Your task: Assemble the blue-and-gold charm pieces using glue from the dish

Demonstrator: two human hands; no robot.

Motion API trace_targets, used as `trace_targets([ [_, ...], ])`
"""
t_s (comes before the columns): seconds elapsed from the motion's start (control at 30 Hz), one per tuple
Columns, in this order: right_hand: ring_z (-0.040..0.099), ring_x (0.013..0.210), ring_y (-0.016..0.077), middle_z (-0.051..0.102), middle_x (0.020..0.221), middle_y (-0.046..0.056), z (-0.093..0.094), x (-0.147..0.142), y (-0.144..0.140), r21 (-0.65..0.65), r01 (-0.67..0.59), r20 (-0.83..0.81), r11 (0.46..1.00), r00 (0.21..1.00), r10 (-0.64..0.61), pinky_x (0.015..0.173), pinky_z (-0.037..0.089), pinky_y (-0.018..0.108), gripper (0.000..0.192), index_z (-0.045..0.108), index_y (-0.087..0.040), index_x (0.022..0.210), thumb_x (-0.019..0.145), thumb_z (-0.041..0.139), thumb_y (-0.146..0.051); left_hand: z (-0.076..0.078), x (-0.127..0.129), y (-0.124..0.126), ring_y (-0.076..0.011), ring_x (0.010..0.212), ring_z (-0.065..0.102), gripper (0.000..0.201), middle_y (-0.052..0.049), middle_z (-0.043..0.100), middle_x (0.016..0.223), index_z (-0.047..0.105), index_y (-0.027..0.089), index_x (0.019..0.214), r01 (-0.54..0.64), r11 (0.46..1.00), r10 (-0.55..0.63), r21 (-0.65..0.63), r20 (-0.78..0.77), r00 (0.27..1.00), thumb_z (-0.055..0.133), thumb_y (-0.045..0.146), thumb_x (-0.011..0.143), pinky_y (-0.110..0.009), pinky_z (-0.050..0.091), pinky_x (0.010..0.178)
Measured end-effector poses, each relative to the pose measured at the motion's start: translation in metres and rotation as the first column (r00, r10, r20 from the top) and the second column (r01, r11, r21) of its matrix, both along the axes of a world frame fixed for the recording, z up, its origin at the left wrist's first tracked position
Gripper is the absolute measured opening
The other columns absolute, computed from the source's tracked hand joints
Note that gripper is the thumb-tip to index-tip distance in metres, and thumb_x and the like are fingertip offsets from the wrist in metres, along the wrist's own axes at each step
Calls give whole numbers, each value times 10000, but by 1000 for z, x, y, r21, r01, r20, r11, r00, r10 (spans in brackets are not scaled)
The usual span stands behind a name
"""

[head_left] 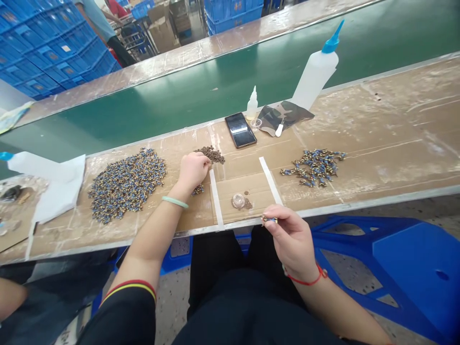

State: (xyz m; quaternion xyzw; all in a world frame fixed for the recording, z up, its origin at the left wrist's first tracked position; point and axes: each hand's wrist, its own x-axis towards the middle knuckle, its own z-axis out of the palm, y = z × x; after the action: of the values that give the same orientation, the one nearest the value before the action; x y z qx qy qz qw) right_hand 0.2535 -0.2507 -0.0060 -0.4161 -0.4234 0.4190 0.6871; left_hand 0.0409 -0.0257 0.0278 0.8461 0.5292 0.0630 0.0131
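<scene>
My left hand [195,168] reaches to the near edge of a pile of small brown round pieces [214,154], its fingertips closed together. Whatever they pinch, if anything, is hidden. My right hand [293,237] holds a small blue-and-gold metal part [269,220] between thumb and fingers, just above the table's front edge. A small clear round dish [238,201] sits on the cardboard between my hands, with brown stains beside it. A few blue-and-gold parts [198,190] lie under my left wrist.
A large heap of blue-and-gold parts [127,184] lies left, a smaller pile [316,166] right. Behind are a phone [240,130], a small dropper bottle [252,104] and a large blue-tipped bottle [316,76]. A blue stool [413,268] stands at right; another person's arm [10,299] shows at left.
</scene>
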Motion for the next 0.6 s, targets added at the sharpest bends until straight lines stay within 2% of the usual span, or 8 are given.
trace_targets([
  [0.1, 652, 754, 153, 722, 816, 7, 0, 0, 0, -19, 46, 20, 999, 999, -45, 674, 533, 270, 50, 823, -312, 954, 912, 818, -338, -1, 6, -1, -299, 1039, 707, 235, -121, 803, 1031, 819, 180, 898, 51, 999, -51, 1, -60, 997, 586, 167, 923, -424, 485, 881],
  [0.37, 661, 743, 175, 731, 816, 28, 2, 0, 2, -73, 99, 53, 992, 994, -95, 662, 550, 306, 125, 819, -285, 929, 897, 821, -405, 9, 11, 7, -324, 992, 661, 230, -181, 748, 944, 755, 140, 789, 168, 984, -171, -53, -73, 983, 552, 124, 895, -456, 453, 881],
  [0.53, 645, 729, 162, 722, 805, 14, -1, 1, 1, -70, 106, 35, 992, 994, -104, 660, 537, 289, 85, 813, -295, 941, 908, 813, -373, 17, 9, 5, -287, 953, 655, 185, -137, 719, 888, 703, 159, 744, 209, 974, -206, -88, 39, 978, 566, 96, 852, -424, 479, 883],
  [0.6, 660, 758, 167, 733, 840, 19, -4, 2, 0, -90, 111, 38, 990, 993, -108, 679, 548, 292, 78, 809, -292, 956, 914, 807, -357, 19, 5, -3, -238, 848, 639, 173, -91, 698, 843, 697, 167, 787, 186, 977, -163, -109, 190, 968, 554, 147, 882, -382, 496, 810],
])
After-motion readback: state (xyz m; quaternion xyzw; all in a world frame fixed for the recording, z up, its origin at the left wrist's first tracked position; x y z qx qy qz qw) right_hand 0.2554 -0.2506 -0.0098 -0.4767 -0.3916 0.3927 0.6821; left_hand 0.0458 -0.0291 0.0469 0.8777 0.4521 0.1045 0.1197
